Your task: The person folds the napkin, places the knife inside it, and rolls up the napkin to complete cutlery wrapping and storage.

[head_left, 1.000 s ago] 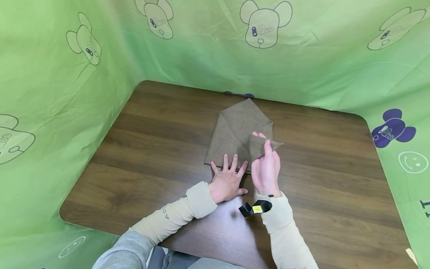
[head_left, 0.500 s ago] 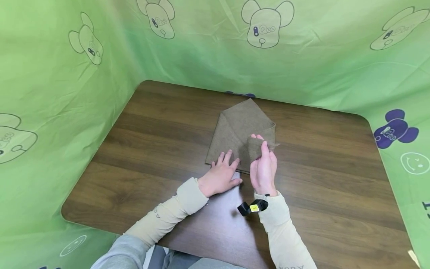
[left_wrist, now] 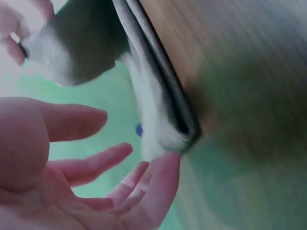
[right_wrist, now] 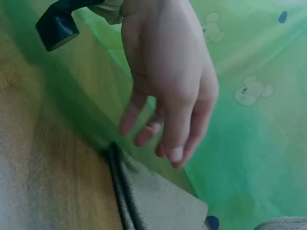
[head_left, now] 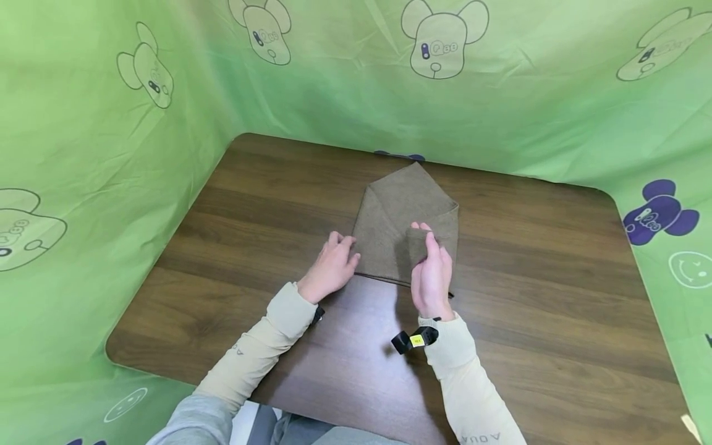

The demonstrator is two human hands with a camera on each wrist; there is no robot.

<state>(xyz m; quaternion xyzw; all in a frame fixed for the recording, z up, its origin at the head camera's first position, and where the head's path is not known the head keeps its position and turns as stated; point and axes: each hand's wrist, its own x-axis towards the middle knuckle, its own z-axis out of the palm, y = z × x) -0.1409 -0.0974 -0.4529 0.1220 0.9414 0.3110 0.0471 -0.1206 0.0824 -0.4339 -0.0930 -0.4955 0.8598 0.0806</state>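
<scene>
A folded brown cloth point(head_left: 384, 232) lies on the table with its pointed end away from me. My left hand point(head_left: 331, 264) is at its near left corner, fingers slightly bent. In the left wrist view a finger of the left hand point(left_wrist: 96, 172) appears to touch the layered corner of the cloth point(left_wrist: 153, 103). My right hand point(head_left: 434, 272) pinches a raised flap between thumb and fingers over the cloth's near right part. At the top left of that view, the right hand point(left_wrist: 14, 24) holds the flap. The right wrist view shows the left hand point(right_wrist: 168, 81) above the cloth corner point(right_wrist: 158, 196).
The brown wooden table point(head_left: 245, 216) has rounded corners. A green printed curtain point(head_left: 334, 80) surrounds its back and sides. A black camera point(head_left: 408, 341) sits on the right wrist. The person's lap is at the near edge.
My left hand has lifted from the cloth's near edge, where its fingers were spread flat, and moved left to the corner. The right hand keeps the flap, shifting slightly left.
</scene>
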